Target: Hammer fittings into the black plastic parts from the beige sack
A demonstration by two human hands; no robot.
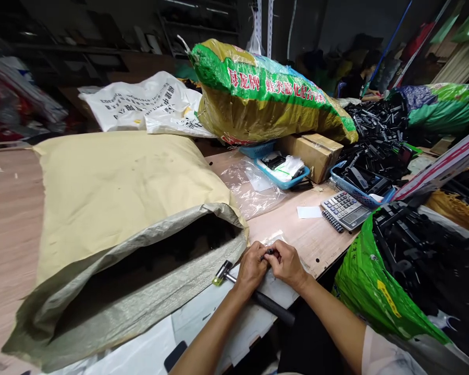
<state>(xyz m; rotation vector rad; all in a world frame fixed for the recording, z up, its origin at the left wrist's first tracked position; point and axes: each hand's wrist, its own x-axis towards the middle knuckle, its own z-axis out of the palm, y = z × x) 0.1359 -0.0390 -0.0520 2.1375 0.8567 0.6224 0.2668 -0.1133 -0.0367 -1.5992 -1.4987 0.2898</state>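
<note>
Both hands meet over the table's front edge. My left hand (253, 265) is closed, its fingers pinching a small black part (269, 252). From the right, my right hand (287, 264) pinches the same part between thumb and forefinger. The part is mostly hidden by the fingers. Under my left wrist lies a hammer (273, 307) with a black handle, its metal and yellow head (222, 273) to the left of that wrist. Clear plastic (275, 237) lies just beyond the hands. To the left a large beige sack (128, 182) lies with its mouth open, dark inside.
A green bag (369, 281) of black parts stands at the right. Beyond the hands are a calculator (346, 209), a white card (309, 212), blue baskets (285, 182), a cardboard box (316, 153) and a full green-and-gold sack (273, 99). A person (361, 83) sits in the back.
</note>
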